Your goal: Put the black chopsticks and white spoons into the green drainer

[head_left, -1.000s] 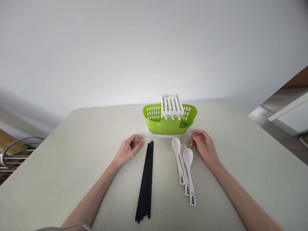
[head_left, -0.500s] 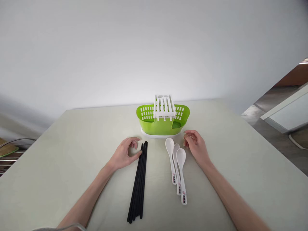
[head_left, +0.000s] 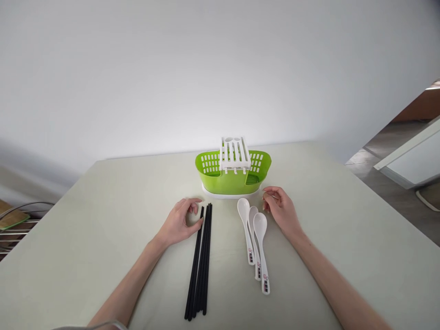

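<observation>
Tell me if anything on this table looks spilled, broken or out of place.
Nothing stands out. The black chopsticks lie in a neat bundle by the left hand, the three white spoons overlap tidily beside the right hand, and the green holder stands upright on the table.

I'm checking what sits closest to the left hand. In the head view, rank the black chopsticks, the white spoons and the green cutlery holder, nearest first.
From the left hand:
1. Black chopsticks, touching its fingertips on the right.
2. White spoons, further right, past the chopsticks.
3. Green cutlery holder, behind, toward the table's far edge; roughly as far as the spoons, so too close to call.
</observation>
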A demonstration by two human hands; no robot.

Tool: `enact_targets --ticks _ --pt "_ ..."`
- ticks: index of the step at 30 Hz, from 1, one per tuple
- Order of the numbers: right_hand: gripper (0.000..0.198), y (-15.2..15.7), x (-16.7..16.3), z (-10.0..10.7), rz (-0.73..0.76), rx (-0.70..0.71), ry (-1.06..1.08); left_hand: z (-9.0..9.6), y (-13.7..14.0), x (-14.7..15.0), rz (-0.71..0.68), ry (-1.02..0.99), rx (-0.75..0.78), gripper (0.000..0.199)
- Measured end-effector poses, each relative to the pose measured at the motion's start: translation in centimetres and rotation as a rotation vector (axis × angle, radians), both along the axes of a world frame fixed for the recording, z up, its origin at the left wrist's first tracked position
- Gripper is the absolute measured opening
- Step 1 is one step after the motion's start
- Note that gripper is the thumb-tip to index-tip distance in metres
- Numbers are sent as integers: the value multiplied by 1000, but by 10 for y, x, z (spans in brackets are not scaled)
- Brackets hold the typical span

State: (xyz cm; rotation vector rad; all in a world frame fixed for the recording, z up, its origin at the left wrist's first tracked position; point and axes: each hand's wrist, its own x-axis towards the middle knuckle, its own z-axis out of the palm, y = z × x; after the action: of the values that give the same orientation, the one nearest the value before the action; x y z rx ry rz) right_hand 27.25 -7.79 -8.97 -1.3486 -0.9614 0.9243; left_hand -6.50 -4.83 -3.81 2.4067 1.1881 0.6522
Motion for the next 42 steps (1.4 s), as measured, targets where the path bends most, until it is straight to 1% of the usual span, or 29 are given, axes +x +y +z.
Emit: enact_targets --ticks 6,13,22,30,37,42 --pt "24 1 1 -4 13 -14 -27 -1 1 0 10 8 -17 41" --pt "22 1 3 -9 26 13 -76 -1 0 0 4 7 -34 38" --pt "19 -3 2 -5 33 5 -90 -3 -2 -2 -16 10 8 39" --pt "19 -4 1 -2 27 -7 -103 -5 -3 -4 -28 -1 14 39" --pt "19 -5 1 -2 24 -9 -93 -3 -5 -2 -21 17 -3 45" --pt "19 -4 2 -4 25 -8 -98 -3 -8 1 21 25 20 34"
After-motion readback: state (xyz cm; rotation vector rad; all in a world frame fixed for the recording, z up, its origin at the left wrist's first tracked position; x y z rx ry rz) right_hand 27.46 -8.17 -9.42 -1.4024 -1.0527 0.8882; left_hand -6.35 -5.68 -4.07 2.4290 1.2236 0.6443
